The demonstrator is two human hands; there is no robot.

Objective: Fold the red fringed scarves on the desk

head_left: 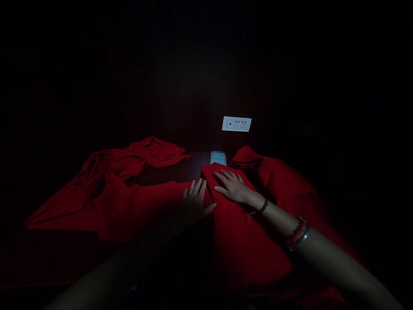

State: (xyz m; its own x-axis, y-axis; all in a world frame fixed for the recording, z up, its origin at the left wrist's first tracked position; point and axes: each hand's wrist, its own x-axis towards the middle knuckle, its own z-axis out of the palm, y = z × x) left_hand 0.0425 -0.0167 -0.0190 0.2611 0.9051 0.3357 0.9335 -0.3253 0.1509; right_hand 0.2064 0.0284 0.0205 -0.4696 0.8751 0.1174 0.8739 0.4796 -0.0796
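Observation:
Red cloth lies spread over a dark surface, with a long strip running left and another panel coming toward me on the right. My left hand rests flat on the strip near where the two parts meet, fingers apart, a ring on one finger. On the upper end of the right-hand panel, my right hand lies palm down with its fingers spread. Neither hand grips the cloth. Deep shadow hides much of my left forearm and the lower edges of the cloth.
Bunched red fabric lies at the back left, and more red fabric drapes at the right. A lit phone-like screen sits behind the cloth. Beyond it, a white power socket shows on the dark wall.

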